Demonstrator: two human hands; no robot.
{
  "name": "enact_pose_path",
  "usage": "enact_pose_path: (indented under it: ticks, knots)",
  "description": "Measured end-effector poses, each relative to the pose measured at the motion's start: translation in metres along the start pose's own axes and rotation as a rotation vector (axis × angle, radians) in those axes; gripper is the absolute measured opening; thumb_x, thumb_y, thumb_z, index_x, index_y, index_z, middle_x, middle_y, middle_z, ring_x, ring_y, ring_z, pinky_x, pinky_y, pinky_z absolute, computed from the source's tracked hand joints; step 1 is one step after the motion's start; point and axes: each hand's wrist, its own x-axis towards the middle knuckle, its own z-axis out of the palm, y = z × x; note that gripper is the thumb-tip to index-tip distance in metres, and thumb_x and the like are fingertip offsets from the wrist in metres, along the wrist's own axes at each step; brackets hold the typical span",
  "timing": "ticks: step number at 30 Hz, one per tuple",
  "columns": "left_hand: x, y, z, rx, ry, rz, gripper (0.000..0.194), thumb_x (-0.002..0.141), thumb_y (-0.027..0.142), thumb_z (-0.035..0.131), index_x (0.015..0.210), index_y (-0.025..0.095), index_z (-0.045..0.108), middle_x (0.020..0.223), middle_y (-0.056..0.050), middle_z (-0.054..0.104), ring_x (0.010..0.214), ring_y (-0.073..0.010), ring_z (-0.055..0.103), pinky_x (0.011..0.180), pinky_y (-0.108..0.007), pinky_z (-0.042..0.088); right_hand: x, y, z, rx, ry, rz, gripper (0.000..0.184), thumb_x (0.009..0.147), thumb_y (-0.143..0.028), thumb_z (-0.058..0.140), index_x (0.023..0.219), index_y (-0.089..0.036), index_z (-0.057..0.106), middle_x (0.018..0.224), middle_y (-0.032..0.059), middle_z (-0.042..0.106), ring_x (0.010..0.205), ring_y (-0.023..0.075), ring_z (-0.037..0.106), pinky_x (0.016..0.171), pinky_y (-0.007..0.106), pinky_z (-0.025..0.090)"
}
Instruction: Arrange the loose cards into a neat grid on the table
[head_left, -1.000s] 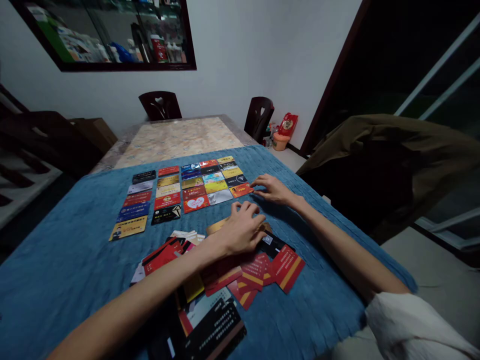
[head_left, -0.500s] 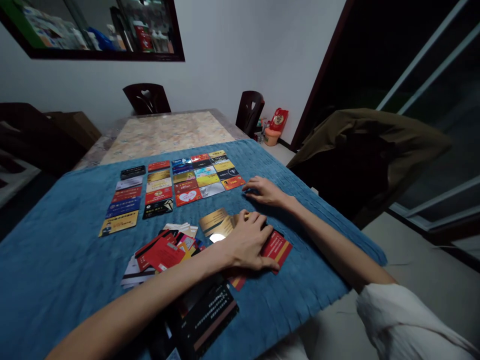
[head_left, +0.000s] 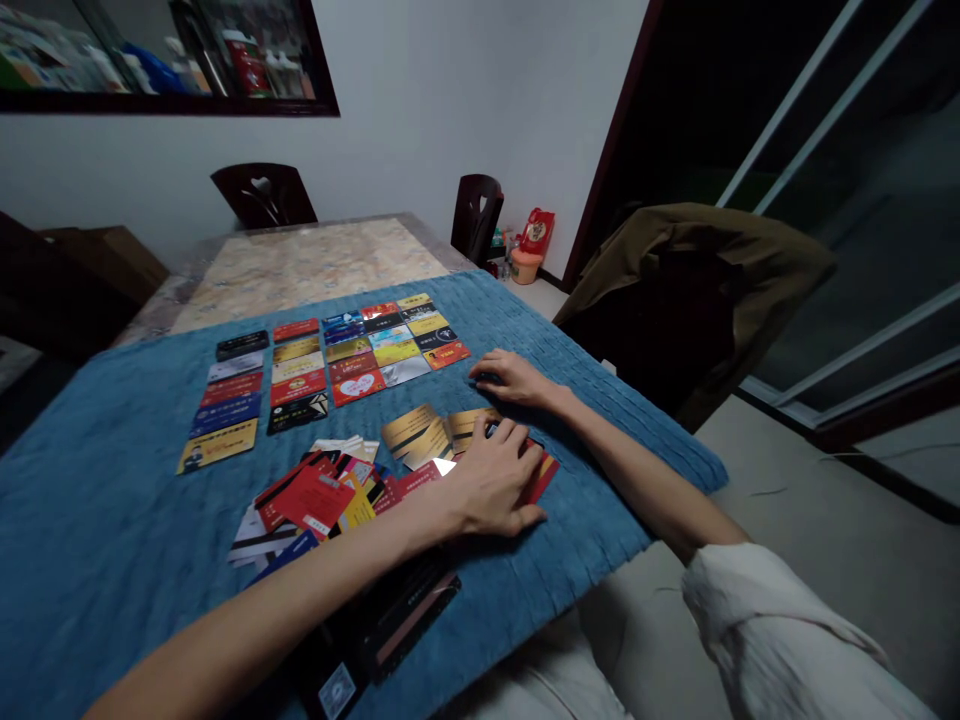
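My left hand (head_left: 496,478) lies palm down over several cards near the front of the blue cloth, thumb apart from the bent fingers. A red card (head_left: 541,482) shows beyond its fingers, and gold cards (head_left: 418,436) lie just past it. Under my left wrist spreads a loose heap of mixed cards (head_left: 319,497), partly covered by the forearm. Black cards (head_left: 411,612) lie nearest me. My right hand (head_left: 514,380) rests on the cloth beside the laid-out cards, fingers loosely bent and apart, with a dark patch beneath them that I cannot make out.
Overlapping columns of cards (head_left: 300,375) stand toward the far side of the blue cloth (head_left: 97,480). Beyond it shows the patterned tabletop (head_left: 315,262). A chair with a brown jacket (head_left: 694,240) over it is at the right; other chairs (head_left: 478,215) stand behind.
My left hand has slid over the red card, covering more of it, and its thumb now touches the cloth. My right hand stays on the cloth. The whole view has shifted slightly.
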Motion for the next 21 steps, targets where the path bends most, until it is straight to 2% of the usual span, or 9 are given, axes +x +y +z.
enact_pose_path:
  ticks: [6, 11, 18, 21]
  knots:
    - [-0.002, -0.001, 0.000, -0.007, -0.044, -0.064, 0.046, 0.089, 0.046, 0.055, 0.120, 0.013, 0.058, 0.116, -0.017, 0.059, 0.110, -0.0343, 0.051, 0.100, -0.058, 0.034, -0.003, 0.000, 0.005, 0.018, 0.009, 0.002, 0.018, 0.091, -0.018, 0.060, 0.105, -0.017, 0.071, 0.099, 0.0089, 0.069, 0.095, 0.0212, 0.061, 0.087, 0.034, 0.047]
    - [-0.005, -0.011, 0.004, 0.005, -0.015, -0.123, 0.030, 0.093, 0.032, 0.046, 0.111, 0.014, 0.061, 0.112, -0.016, 0.060, 0.109, -0.0323, 0.052, 0.096, -0.055, 0.035, -0.006, 0.000, 0.003, 0.039, 0.008, -0.006, 0.018, 0.092, -0.019, 0.059, 0.105, -0.017, 0.071, 0.100, 0.0093, 0.069, 0.096, 0.0210, 0.061, 0.087, 0.034, 0.047]
    - [-0.006, -0.026, 0.004, 0.007, 0.025, -0.223, 0.026, 0.095, 0.031, 0.043, 0.106, 0.014, 0.061, 0.117, -0.015, 0.060, 0.105, -0.0289, 0.053, 0.094, -0.051, 0.036, -0.010, -0.008, -0.011, 0.105, 0.044, -0.029, 0.020, 0.094, -0.026, 0.057, 0.104, -0.016, 0.071, 0.100, 0.0096, 0.069, 0.095, 0.0218, 0.062, 0.087, 0.036, 0.047]
    - [-0.008, -0.031, 0.004, 0.014, 0.032, -0.270, 0.026, 0.096, 0.031, 0.042, 0.104, 0.015, 0.061, 0.115, -0.015, 0.061, 0.103, -0.0291, 0.053, 0.092, -0.050, 0.037, -0.013, -0.014, -0.022, 0.161, -0.005, -0.025, 0.020, 0.092, -0.029, 0.059, 0.103, -0.017, 0.071, 0.100, 0.0077, 0.069, 0.095, 0.0212, 0.062, 0.088, 0.036, 0.047]
